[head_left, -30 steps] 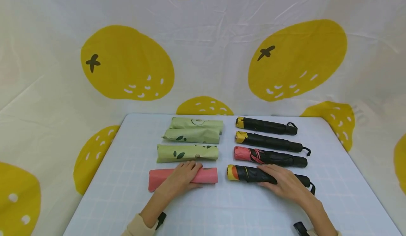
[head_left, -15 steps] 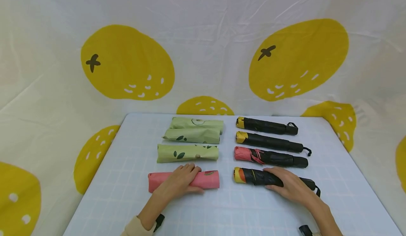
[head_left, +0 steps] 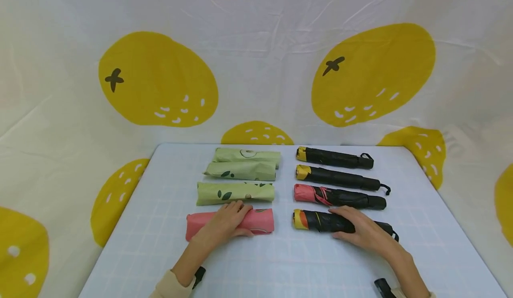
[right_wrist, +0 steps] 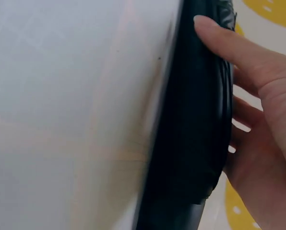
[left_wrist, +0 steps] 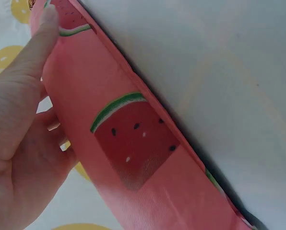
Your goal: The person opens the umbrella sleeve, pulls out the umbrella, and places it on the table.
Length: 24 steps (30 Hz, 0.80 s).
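My left hand (head_left: 224, 224) grips a pink roll (head_left: 256, 222) with a watermelon print. In the left wrist view the thumb lies over one side of this pink roll (left_wrist: 133, 143) and the fingers reach behind it. My right hand (head_left: 362, 229) holds a folded umbrella (head_left: 326, 221), black with a yellow and orange end. The right wrist view has its dark fabric (right_wrist: 191, 105) between thumb and fingers. Both things lie crosswise near the table surface; whether they touch it is unclear. Beyond the left hand is a green roll (head_left: 236, 193); beyond the right, a red-ended black umbrella (head_left: 340, 197).
Two more green rolls (head_left: 242, 170) lie touching at the back left. Two black umbrellas with yellow ends, one at the far edge (head_left: 334, 157) and one nearer (head_left: 340, 177), lie at the back right. A printed cloth (head_left: 264, 66) hangs behind the white table (head_left: 280, 267).
The umbrella in my right hand has shifted a little to the right. The pink roll came slightly nearer, then went back, and more of its print shows. The other items stay in place.
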Each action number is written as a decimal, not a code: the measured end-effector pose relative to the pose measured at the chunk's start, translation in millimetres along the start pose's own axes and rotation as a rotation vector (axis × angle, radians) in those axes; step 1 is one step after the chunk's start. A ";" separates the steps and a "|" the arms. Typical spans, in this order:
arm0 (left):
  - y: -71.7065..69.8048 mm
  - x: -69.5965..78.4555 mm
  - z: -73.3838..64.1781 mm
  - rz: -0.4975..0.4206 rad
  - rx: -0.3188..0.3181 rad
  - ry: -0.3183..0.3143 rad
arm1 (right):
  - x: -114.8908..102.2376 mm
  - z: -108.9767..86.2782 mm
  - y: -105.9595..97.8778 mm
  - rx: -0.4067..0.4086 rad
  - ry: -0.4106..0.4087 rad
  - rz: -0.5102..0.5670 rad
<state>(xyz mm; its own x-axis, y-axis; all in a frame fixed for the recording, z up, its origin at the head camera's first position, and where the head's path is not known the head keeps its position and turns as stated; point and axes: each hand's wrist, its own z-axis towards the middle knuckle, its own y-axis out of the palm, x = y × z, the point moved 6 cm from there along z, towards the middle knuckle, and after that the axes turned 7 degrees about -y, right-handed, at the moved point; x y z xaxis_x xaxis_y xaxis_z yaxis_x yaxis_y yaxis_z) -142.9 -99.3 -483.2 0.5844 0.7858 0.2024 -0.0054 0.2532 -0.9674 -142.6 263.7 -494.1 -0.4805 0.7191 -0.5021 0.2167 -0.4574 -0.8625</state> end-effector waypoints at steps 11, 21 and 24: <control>-19.7 -5.7 -2.6 -0.008 0.092 0.013 | -5.5 1.8 -27.0 0.216 -0.127 -0.047; -43.1 -20.6 -5.8 -0.042 0.271 0.088 | -2.7 0.6 -53.6 0.409 -0.241 -0.229; -47.0 -27.7 -5.9 -0.038 0.277 0.063 | 1.0 0.5 -61.9 0.461 -0.260 -0.270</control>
<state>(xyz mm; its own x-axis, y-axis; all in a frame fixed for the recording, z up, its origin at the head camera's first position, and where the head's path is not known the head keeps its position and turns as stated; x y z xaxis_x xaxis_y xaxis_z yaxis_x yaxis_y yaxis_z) -154.1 -136.3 -444.2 0.6379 0.7381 0.2198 -0.1984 0.4333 -0.8792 -156.9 292.5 -441.2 -0.6722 0.7166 -0.1862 -0.3059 -0.4978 -0.8116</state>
